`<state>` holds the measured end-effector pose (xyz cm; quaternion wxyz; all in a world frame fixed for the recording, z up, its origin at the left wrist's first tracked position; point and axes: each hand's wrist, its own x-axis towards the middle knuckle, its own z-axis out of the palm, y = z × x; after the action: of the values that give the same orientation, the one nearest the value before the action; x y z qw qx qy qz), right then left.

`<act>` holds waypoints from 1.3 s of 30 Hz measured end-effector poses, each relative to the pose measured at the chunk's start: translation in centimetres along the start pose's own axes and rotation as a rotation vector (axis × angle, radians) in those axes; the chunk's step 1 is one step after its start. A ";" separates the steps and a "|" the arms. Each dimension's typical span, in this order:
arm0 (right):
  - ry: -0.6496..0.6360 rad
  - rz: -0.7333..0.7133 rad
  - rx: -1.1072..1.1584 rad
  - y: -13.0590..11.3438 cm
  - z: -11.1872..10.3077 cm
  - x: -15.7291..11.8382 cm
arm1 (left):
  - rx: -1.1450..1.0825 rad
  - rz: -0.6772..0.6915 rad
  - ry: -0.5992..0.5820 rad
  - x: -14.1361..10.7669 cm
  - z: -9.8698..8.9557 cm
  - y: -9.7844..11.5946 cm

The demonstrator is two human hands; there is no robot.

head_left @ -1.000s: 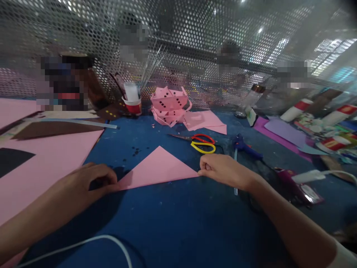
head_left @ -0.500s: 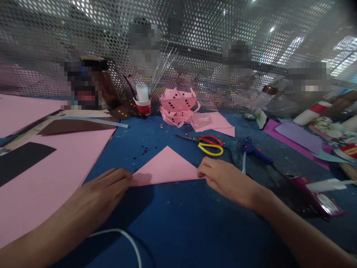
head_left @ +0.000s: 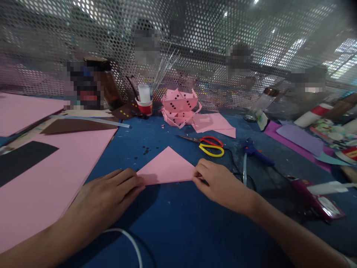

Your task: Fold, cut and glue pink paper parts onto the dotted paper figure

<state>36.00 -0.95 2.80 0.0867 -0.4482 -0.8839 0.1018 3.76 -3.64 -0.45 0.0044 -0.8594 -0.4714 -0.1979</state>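
Note:
A pink sheet of paper (head_left: 169, 167), folded into a triangle with its point away from me, lies on the blue table (head_left: 178, 219). At its left corner my left hand (head_left: 115, 191) is closed over the paper, fingers pressed along the edge. My right hand (head_left: 216, 182) pinches the right corner between thumb and fingers. Beyond the triangle rest scissors (head_left: 212, 146) with one red and one yellow handle. Small black paper bits (head_left: 146, 149) are scattered to the left of its tip.
Large pink sheets (head_left: 69, 163) cover the left side. At the back stand a pink paper construction (head_left: 180, 106) and a red-white cup (head_left: 145, 107). A blue glue gun (head_left: 256, 153) and a purple device (head_left: 315, 199) lie right. A white cable (head_left: 131, 240) curves in front.
Both hands have shifted slightly inward along the folded edge, covering more of the triangle's corners. The paper stays in nearly the same place.

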 end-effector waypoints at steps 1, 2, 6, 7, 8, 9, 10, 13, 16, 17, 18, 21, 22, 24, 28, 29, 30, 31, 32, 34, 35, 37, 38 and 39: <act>0.007 0.003 0.024 -0.1 0.2 0.2 | 0.009 -0.001 -0.006 0.1 0.2 -0.1; 0.014 0.004 0.045 -0.2 0.4 0.4 | 0.019 -0.003 -0.015 0.2 0.3 -0.2; 0.031 0.039 0.111 -0.4 1.1 0.8 | -0.046 -0.060 -0.020 0.5 0.7 -0.3; 0.037 0.045 0.120 -0.4 1.1 0.8 | -0.079 -0.061 -0.024 0.6 0.8 -0.3; 0.041 0.043 0.124 -0.4 1.2 0.9 | -0.115 -0.055 -0.030 0.6 0.9 -0.3; 0.044 0.034 0.126 -0.4 1.3 0.9 | -0.150 -0.045 -0.035 0.7 0.9 -0.2; 0.047 0.025 0.129 -0.4 1.3 0.9 | -0.182 -0.038 -0.042 0.8 1.0 -0.2; 0.055 0.015 0.145 -0.4 1.6 1.0 | -0.266 -0.043 -0.073 1.3 1.1 0.1; 0.064 0.032 0.166 -0.4 2.0 1.2 | -0.334 -0.131 -0.116 2.0 1.0 0.6; 0.071 0.034 0.172 -0.4 2.1 1.2 | -0.341 -0.169 -0.133 2.3 0.9 0.8; 0.080 0.035 0.177 -0.4 2.2 1.2 | -0.334 -0.204 -0.153 2.6 0.8 1.0; 0.104 0.025 0.170 -0.4 2.4 1.2 | -0.268 -0.261 -0.214 3.4 0.8 1.4; 0.106 0.022 0.162 -0.5 2.4 1.2 | -0.246 -0.269 -0.234 3.6 0.8 1.5; 0.108 0.022 0.149 -0.5 2.5 1.2 | -0.216 -0.281 -0.253 3.9 0.9 1.5; 0.108 0.042 0.127 -0.5 2.7 1.4 | -0.180 -0.293 -0.246 3.9 1.1 1.7; 0.107 0.049 0.125 -0.6 2.8 1.4 | -0.174 -0.293 -0.240 3.8 1.2 1.8; 0.106 0.056 0.126 -0.6 2.8 1.4 | -0.170 -0.291 -0.233 3.8 1.2 1.8; 0.105 0.063 0.128 -0.6 2.8 1.5 | -0.169 -0.286 -0.227 3.7 1.3 1.9; 0.105 0.068 0.132 -0.6 2.8 1.5 | -0.171 -0.276 -0.220 3.6 1.3 1.9; 0.108 0.068 0.147 -0.6 2.8 1.5 | -0.188 -0.244 -0.202 3.5 1.5 1.9; 0.110 0.065 0.155 -0.6 2.7 1.5 | -0.203 -0.219 -0.191 3.4 1.6 1.9; 0.113 0.059 0.165 -0.6 2.8 1.4 | -0.232 -0.146 -0.157 3.2 1.9 1.8; 0.114 0.058 0.167 -0.6 2.8 1.4 | -0.242 -0.098 -0.136 3.1 2.0 1.7; 0.116 0.058 0.169 -0.6 2.8 1.4 | -0.249 -0.045 -0.116 3.0 2.1 1.7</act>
<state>34.00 -0.44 0.31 0.1721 -0.4699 -0.8523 0.1522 7.28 -1.76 -1.07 -0.1338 -0.8525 -0.4619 -0.2048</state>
